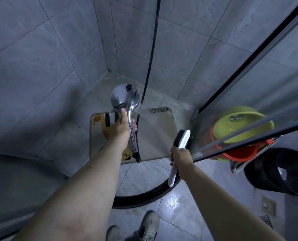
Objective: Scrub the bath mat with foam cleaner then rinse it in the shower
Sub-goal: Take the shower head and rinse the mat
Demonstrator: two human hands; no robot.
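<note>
Left hand [122,126] grips shower head [125,98], apparently spraying bath mat [155,134]; right hand [180,156] holds brush [182,138].

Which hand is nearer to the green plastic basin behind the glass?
Right. The right hand, gripping the white scrub brush, is beside the green plastic basin; the left hand is farther away.

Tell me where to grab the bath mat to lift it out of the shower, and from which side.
Grip the bath mat at its near edge, from the doorway side. It lies flat on the shower floor, and that rounded edge looks closest, clear of the walls and hose.
</note>
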